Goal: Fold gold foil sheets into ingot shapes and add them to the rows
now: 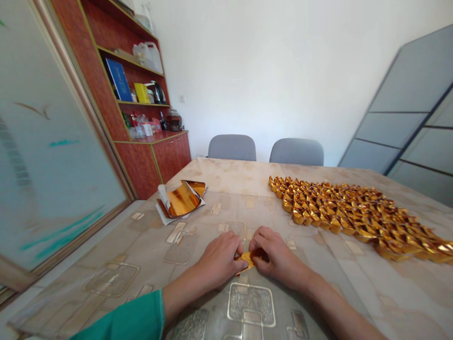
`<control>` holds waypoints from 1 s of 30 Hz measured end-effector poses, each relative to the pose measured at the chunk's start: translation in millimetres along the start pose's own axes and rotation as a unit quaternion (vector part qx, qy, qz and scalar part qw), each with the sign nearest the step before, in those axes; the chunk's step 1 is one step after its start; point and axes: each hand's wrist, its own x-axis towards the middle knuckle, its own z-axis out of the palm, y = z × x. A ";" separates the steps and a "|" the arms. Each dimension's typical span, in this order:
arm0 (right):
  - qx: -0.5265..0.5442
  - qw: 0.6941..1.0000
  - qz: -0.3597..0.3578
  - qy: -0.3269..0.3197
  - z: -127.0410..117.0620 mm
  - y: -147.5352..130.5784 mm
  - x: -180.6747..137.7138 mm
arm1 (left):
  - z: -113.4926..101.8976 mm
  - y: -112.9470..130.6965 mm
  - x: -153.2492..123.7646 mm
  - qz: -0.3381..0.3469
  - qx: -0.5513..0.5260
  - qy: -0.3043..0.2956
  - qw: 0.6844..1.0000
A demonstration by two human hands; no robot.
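Between my two hands, low over the near middle of the table, is a small folded piece of gold foil paper (247, 259). My left hand (223, 252) pinches its left end with thumb and fingers. At the other end, my right hand (271, 252) grips it with curled fingers, which hide part of the paper. A loose stack of gold foil sheets (184, 198) with white edges lies to the left, slightly curled. Over on the right stand many folded gold paper ingots (339, 208), packed close together in rows.
A patterned cloth covers the table (226, 189). Two grey chairs, a left one (231, 147) and a right one (296, 151), stand at its far edge. A red-brown cabinet (170, 158) with bottles and boxes is at the back left. A frosted sliding door (53, 141) borders the left side.
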 end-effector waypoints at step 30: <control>0.390 0.883 0.186 0.184 -35.6 2.3 3.8 | 1.4 3.5 6.4 -0.061 -0.477 0.122 0.868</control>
